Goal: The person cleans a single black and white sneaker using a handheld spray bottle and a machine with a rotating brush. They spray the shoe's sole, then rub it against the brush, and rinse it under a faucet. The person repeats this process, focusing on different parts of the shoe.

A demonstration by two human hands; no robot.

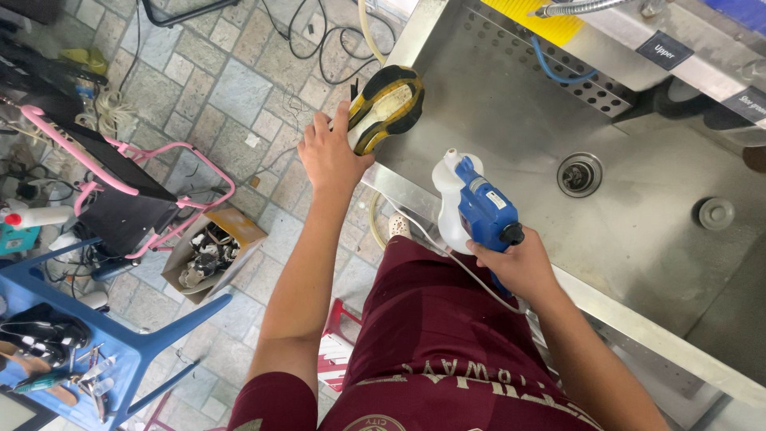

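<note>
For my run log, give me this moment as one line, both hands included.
left hand: holds yellow-black shoe over sink edge | right hand: grips blue-white spray gun, pointing toward shoe | drain: uncovered

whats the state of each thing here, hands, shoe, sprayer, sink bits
left hand: gripping the shoe, held over the sink's edge
shoe: tilted, yellow and black sole facing the camera
right hand: closed on the sprayer's grip
sprayer: blue and white, nozzle aimed toward the shoe
sink: steel basin, no standing water visible
drain: open, unplugged
plug: lying loose on the basin floor
</note>
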